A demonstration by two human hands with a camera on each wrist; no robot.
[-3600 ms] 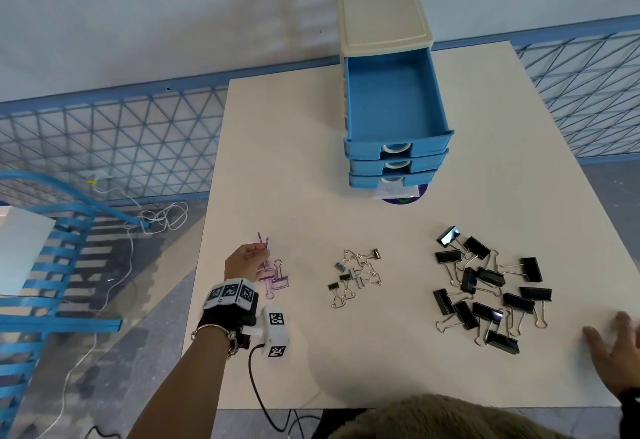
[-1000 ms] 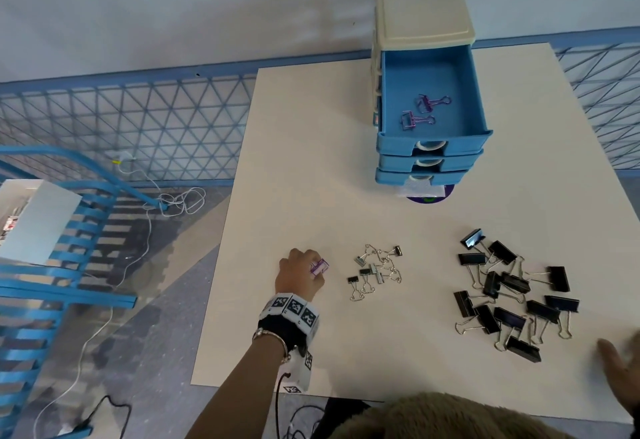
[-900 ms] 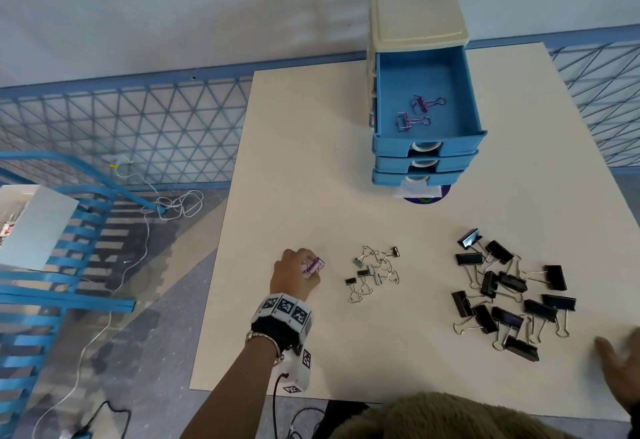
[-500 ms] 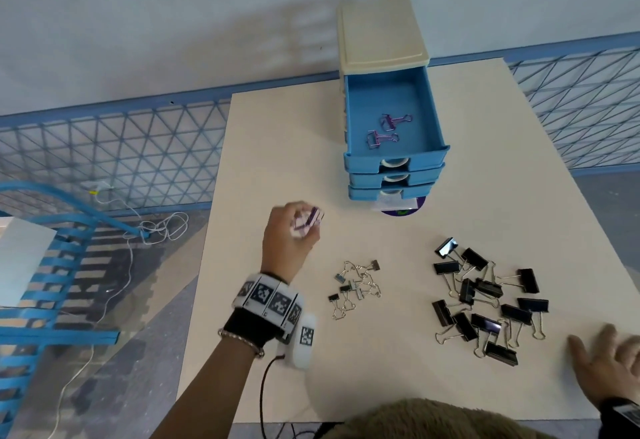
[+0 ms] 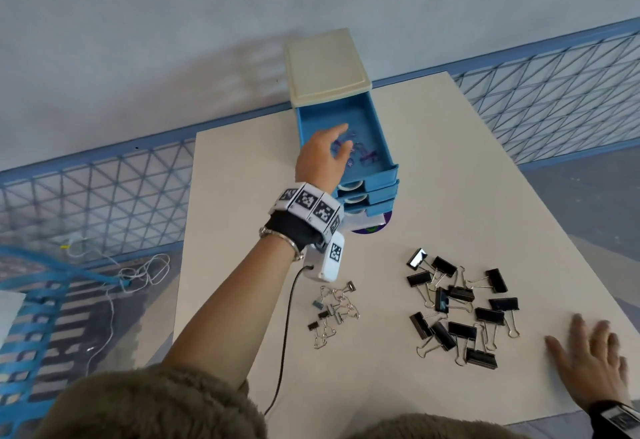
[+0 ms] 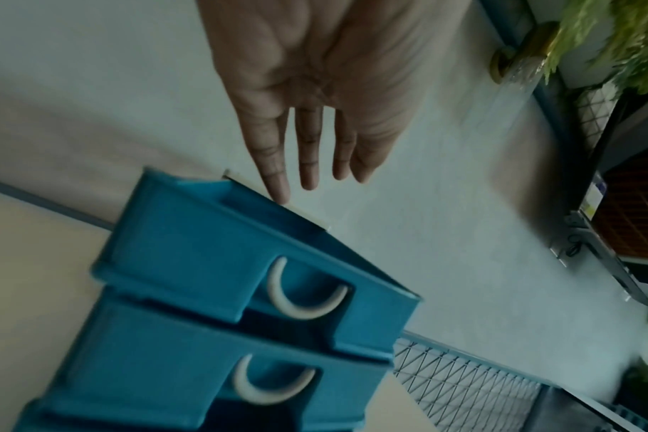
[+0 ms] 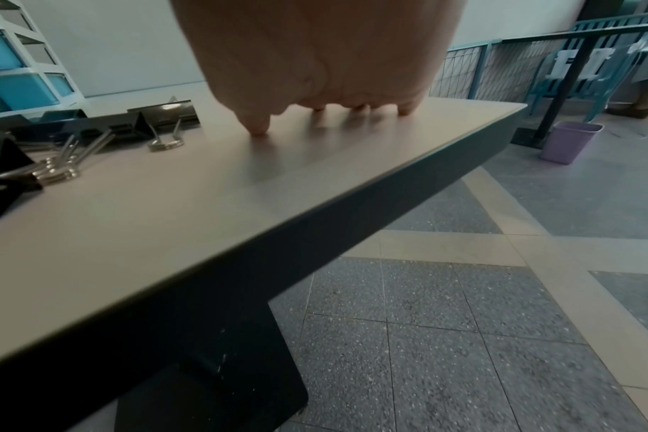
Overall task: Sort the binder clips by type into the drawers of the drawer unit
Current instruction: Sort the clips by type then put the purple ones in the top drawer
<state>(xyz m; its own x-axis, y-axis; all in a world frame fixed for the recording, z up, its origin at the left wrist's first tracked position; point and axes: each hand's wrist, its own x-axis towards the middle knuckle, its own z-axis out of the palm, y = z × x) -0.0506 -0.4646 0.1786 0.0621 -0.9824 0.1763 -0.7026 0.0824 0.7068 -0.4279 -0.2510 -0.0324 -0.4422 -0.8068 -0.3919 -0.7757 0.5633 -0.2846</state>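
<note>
The drawer unit [image 5: 327,64] stands at the table's far side, cream on top, with its blue top drawer [image 5: 377,126] pulled out. Purple binder clips [image 5: 367,156] lie blurred inside it. My left hand [image 5: 325,154] hovers over the drawer's left front with fingers straight and spread, holding nothing; the left wrist view shows its empty palm [image 6: 315,58] above the drawer [image 6: 211,251]. A small pile of little clips [image 5: 334,310] and a larger pile of black binder clips [image 5: 457,310] lie on the table. My right hand [image 5: 588,362] rests flat near the right front edge.
The two lower drawers [image 5: 367,196] are shut. A purple disc and a paper slip [image 5: 370,227] lie under the unit's front. The table edge [image 7: 352,204] drops to a tiled floor on the right. Blue mesh railing [image 5: 104,196] runs behind and to the left.
My left hand carried a purple clip from the table up to the open top drawer and let it go; its fingers are now spread. The right hand has stayed flat.
</note>
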